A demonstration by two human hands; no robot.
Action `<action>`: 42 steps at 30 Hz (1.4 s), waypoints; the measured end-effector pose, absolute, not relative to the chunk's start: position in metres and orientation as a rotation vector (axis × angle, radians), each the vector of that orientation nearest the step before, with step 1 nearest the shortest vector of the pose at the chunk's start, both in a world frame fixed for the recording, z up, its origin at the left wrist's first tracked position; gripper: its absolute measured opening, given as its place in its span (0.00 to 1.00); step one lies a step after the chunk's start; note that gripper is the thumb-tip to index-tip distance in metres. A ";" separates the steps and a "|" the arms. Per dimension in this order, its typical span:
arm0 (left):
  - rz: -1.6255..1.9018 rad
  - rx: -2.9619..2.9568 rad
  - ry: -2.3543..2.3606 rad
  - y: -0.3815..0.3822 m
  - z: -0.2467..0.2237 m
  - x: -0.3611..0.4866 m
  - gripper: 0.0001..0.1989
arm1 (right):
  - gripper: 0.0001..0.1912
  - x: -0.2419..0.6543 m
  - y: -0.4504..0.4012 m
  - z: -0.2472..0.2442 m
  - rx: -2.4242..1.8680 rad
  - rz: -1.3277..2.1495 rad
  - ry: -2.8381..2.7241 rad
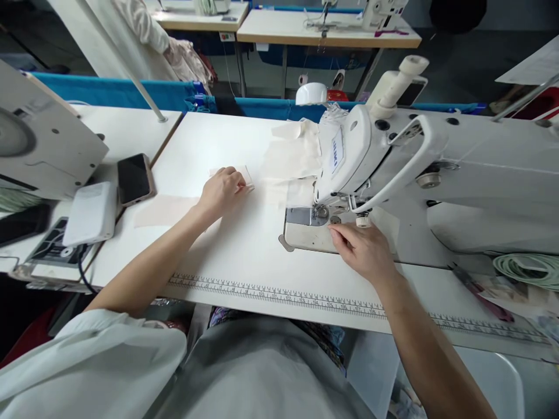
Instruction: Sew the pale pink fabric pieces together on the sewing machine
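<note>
My left hand (223,191) is closed on a small white fabric piece (244,174) lying on the white table, left of the sewing machine (345,151). Near the needle area, my right hand (360,247) has its thumb and forefinger pressed together at the front edge of the metal plate (305,235); whatever they pinch is too small to name. Cream fabric pieces (292,152) lie behind and left of the machine head. Under my left forearm rests a pale pink fabric strip (161,210).
A phone (134,179) and a white box-shaped device (91,214) lie at the left beside another machine. A printed ruler (279,295) runs along the front edge. Right, there are purple-handled snips (484,297) and a green cord coil (528,270). Another person's sleeve (142,26) shows behind.
</note>
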State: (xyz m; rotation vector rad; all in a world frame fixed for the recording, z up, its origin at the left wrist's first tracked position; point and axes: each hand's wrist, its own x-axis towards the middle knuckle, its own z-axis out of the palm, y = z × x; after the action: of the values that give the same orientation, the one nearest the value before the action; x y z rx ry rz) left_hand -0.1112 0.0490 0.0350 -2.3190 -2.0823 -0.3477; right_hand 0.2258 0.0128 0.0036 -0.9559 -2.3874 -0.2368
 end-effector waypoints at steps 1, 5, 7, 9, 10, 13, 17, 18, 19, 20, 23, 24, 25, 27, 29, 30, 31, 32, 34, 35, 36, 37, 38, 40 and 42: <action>-0.354 -2.320 -2.103 0.049 0.034 -0.113 0.11 | 0.09 0.225 0.013 0.004 -0.947 -0.228 -2.392; -0.394 -2.324 -2.142 0.049 0.032 -0.115 0.11 | 0.08 0.225 0.012 0.004 -0.928 -0.205 -2.397; -0.403 -2.322 -2.155 0.049 0.033 -0.116 0.11 | 0.08 0.225 0.012 0.003 -0.932 -0.196 -2.396; -0.409 -2.321 -2.162 0.049 0.033 -0.117 0.10 | 0.07 0.226 0.012 0.003 -0.940 -0.178 -2.396; -0.412 -2.322 -2.162 0.050 0.033 -0.117 0.09 | 0.07 0.226 0.013 0.003 -0.944 -0.165 -2.399; -0.424 -2.342 -2.137 0.050 0.032 -0.116 0.09 | 0.08 0.226 0.013 0.002 -0.971 -0.128 -2.414; -0.426 -2.334 -2.120 0.050 0.032 -0.114 0.11 | 0.10 0.226 0.012 0.000 -0.999 -0.092 -2.418; -0.422 -2.329 -2.126 0.050 0.032 -0.113 0.11 | 0.10 0.226 0.012 0.000 -1.001 -0.090 -2.416; -0.419 -2.324 -2.131 0.050 0.033 -0.113 0.11 | 0.10 0.226 0.012 0.000 -1.005 -0.090 -2.414; -0.421 -2.320 -2.135 0.050 0.033 -0.114 0.11 | 0.10 0.226 0.012 0.001 -1.013 -0.092 -2.414; -0.445 -2.310 -2.137 0.049 0.033 -0.114 0.11 | 0.11 0.225 0.011 0.001 -1.042 -0.080 -2.421; -0.458 -2.308 -2.138 0.049 0.033 -0.114 0.11 | 0.11 0.225 0.011 0.001 -1.049 -0.071 -2.424; -0.476 -2.305 -2.146 0.049 0.033 -0.114 0.11 | 0.11 0.225 0.011 0.002 -1.052 -0.064 -2.426; -0.529 -2.308 -2.177 0.049 0.033 -0.116 0.11 | 0.11 0.226 0.011 0.002 -1.050 -0.055 -2.429; -0.642 -2.331 -2.233 0.050 0.035 -0.119 0.10 | 0.11 0.227 0.011 0.003 -1.042 -0.046 -2.433; -0.723 -2.349 -2.277 0.050 0.035 -0.122 0.10 | 0.10 0.227 0.011 0.003 -1.037 -0.040 -2.436; -0.819 -2.363 -2.336 0.051 0.036 -0.125 0.09 | 0.10 0.228 0.011 0.004 -1.031 -0.033 -2.439; -0.924 -2.364 -2.412 0.051 0.037 -0.129 0.09 | 0.10 0.228 0.012 0.004 -1.023 -0.032 -2.442; -1.117 -2.322 -2.587 0.052 0.040 -0.136 0.10 | 0.09 0.228 0.012 0.005 -1.003 -0.046 -2.445; -1.181 -2.294 -2.659 0.051 0.041 -0.138 0.10 | 0.09 0.228 0.012 0.005 -0.995 -0.060 -2.443; -1.219 -2.279 -2.703 0.050 0.043 -0.139 0.11 | 0.09 0.228 0.012 0.005 -0.989 -0.072 -2.440; -1.231 -2.286 -2.714 0.048 0.046 -0.137 0.12 | 0.09 0.228 0.011 0.005 -0.989 -0.080 -2.438; -1.220 -2.324 -2.687 0.045 0.048 -0.133 0.12 | 0.09 0.228 0.011 0.005 -0.995 -0.083 -2.437; -1.159 -2.481 -2.525 0.034 0.052 -0.116 0.12 | 0.09 0.227 0.011 0.004 -1.014 -0.077 -2.442; -1.077 -2.709 -2.231 0.015 0.052 -0.092 0.12 | 0.10 0.227 0.011 0.004 -1.029 -0.071 -2.449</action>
State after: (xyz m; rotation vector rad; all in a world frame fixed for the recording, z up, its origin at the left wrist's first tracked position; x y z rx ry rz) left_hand -0.0915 0.0153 0.0525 -2.7090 -2.2305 -1.0766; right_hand 0.2270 0.0108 0.0038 -1.0295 -2.4487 -0.0710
